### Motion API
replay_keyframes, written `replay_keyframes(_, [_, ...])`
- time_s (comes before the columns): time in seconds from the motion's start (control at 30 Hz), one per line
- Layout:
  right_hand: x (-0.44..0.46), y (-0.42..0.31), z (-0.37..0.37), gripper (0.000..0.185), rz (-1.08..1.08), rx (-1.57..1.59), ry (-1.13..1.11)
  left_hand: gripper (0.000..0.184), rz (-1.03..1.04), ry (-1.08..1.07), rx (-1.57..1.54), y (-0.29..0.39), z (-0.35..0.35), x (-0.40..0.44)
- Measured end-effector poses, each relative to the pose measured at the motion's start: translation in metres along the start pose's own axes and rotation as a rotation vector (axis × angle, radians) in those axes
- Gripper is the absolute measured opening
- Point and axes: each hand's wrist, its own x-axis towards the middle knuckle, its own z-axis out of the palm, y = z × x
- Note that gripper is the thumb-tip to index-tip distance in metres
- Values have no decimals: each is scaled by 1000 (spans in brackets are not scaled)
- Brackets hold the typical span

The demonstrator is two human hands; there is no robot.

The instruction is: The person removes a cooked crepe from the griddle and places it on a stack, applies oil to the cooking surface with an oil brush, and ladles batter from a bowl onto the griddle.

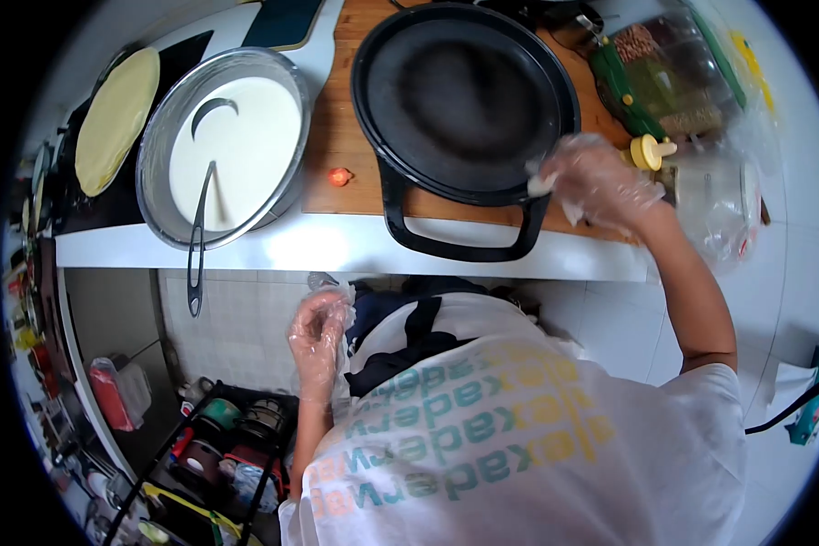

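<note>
My right hand (601,180), in a clear plastic glove, is closed on a white wad (539,180), perhaps tissue or cloth, at the right front rim of a round black griddle pan (464,109). The pan's front loop handle juts past the counter edge; a dark smear shows on its surface. My left hand (318,341), also gloved, hangs below the counter with fingers curled and nothing visible in them. Left of the pan, a metal bowl (155,214) holds white batter (255,127) with a ladle (197,255) in it, handle over the rim.
A pale flat pancake (118,123) lies on a dark surface at far left. A small red-orange item (339,176) sits on the wooden board (328,136). Yellow-capped bottle (648,152), plastic jar (714,187) and green-framed grain container (669,73) stand right. A loaded rack (237,428) stands below left.
</note>
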Motion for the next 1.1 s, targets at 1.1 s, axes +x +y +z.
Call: replay_keyframes(1.1, [-52, 230, 61, 79, 1120, 130, 943, 13, 71, 2, 385, 23, 74, 20])
